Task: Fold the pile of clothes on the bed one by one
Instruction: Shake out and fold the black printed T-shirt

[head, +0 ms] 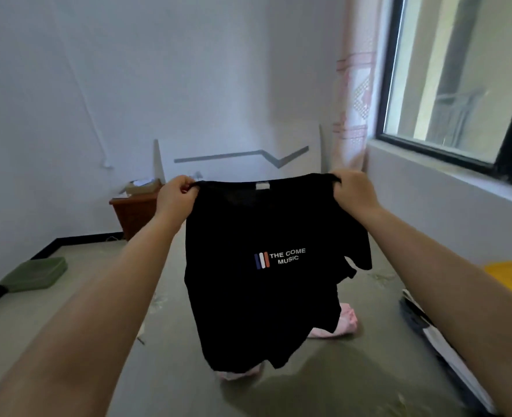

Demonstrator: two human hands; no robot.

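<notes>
Both arms stretch forward, left grip (175, 195) and right grip (352, 191) pinched closed, raised level.

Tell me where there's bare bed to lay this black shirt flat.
The widest bare patch of bed is on the left, between the green cushion and the hanging black T-shirt. Under the shirt lie pink clothes; the right edge is crowded by striped clothes and a yellow item.

A wide bed covered in a pale grey-green patterned sheet (74, 320) fills the lower view. On it lie a crumpled pale pink garment (346, 325), partly hidden behind a hanging shirt, a yellow folded item (510, 278) at the right edge, and dark and white striped clothing (429, 329) just below that
</notes>
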